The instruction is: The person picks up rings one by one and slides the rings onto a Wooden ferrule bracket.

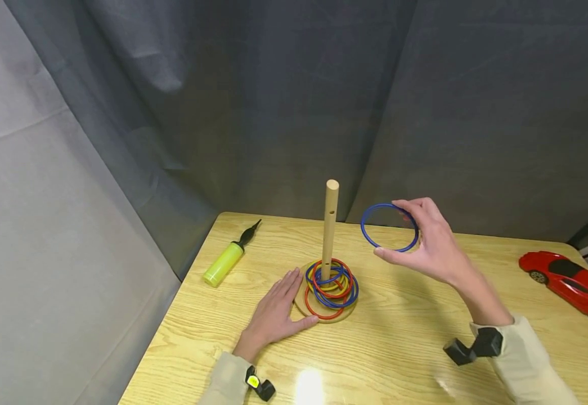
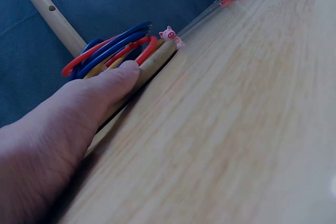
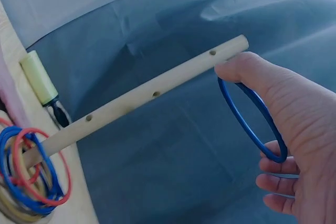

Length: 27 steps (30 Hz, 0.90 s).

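Note:
My right hand (image 1: 432,244) holds a blue ring (image 1: 364,230) between thumb and fingertips, raised above the table to the right of a wooden peg (image 1: 330,230). In the right wrist view the thumb overlaps the upper part of the peg. The peg stands upright on a round wooden base (image 1: 301,304). Around its foot lies a loose pile of red, blue and yellow rings (image 1: 346,298). My left hand (image 1: 275,315) rests at the left side of the base, fingers straight and thumb spread along the near edge. In the left wrist view that thumb touches the base's rim.
A yellow-green hand pump (image 1: 225,263) with a black nozzle lies at the back left of the wooden table (image 1: 385,360). At the right edge stands a red toy car (image 1: 572,284). A small pink pig figure (image 2: 169,34) shows beyond the base. Dark curtains (image 1: 283,112) hang behind.

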Motion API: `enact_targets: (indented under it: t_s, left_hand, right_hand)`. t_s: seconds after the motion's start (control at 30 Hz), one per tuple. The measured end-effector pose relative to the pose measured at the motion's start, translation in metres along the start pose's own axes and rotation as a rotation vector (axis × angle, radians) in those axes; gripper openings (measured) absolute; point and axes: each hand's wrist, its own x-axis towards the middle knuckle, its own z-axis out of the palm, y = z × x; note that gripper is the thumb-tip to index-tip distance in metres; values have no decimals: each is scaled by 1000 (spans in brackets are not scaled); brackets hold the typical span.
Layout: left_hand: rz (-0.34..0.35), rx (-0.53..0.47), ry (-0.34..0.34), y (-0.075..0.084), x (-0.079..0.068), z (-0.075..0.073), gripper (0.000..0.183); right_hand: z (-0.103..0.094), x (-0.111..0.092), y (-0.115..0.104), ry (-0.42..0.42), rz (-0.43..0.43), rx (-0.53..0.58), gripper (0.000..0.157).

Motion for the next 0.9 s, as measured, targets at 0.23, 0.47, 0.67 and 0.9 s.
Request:
enact_targets:
  t_s: [0.23, 0.47, 0.67, 0.9]
  left_hand:
    - [-6, -5, -1, -1, -1, 1, 113]
    - [-10, -1, -6, 0, -1, 1, 113]
    - [-22, -18, 2, 0, -2, 1, 114]
    - [-23, -17, 4, -1, -1, 2, 113]
  right_hand:
    - [-10, 19, -23, 51, -37, 16, 84]
    - [-16, 35, -46, 78, -72, 54, 82]
    - [-12, 46, -64, 83, -60, 76, 78]
    - [0, 53, -74, 46, -57, 74, 80]
